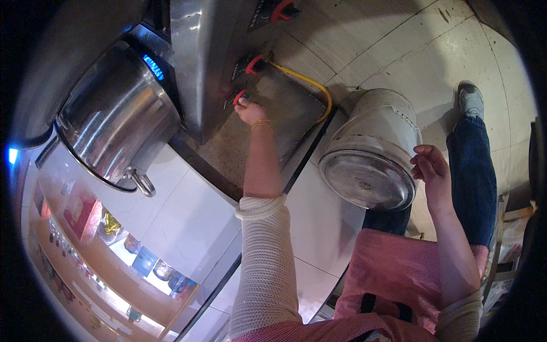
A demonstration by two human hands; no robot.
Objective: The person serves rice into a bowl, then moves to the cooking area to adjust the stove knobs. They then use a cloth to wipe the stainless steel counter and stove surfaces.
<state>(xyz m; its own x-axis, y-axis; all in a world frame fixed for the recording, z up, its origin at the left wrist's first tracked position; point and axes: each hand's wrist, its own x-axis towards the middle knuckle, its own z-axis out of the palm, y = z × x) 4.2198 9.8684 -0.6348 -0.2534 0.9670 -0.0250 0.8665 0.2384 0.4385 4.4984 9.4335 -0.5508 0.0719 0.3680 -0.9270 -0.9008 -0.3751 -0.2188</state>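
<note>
My left hand (250,112) is on a red-and-black stove knob (240,96), fingers wrapped round it, at the front panel of a stainless steel stove (205,64). Behind the panel stands a large stainless steel pot (119,111) with a loop handle, and a blue gas flame (153,67) shows beside its base. My right hand (430,166) hovers with loosely bent fingers near a whitish bucket (382,115). A round metal lid (367,177) covers the bucket's top. Nothing shows in the right hand.
Two more red-and-black knobs, an adjacent knob (255,64) and a farther knob (284,10), line the panel. A yellow hose (327,96) curves over the floor near the bucket. White tiled wall (171,192) and lit shelves (115,265) with several items lie to the left.
</note>
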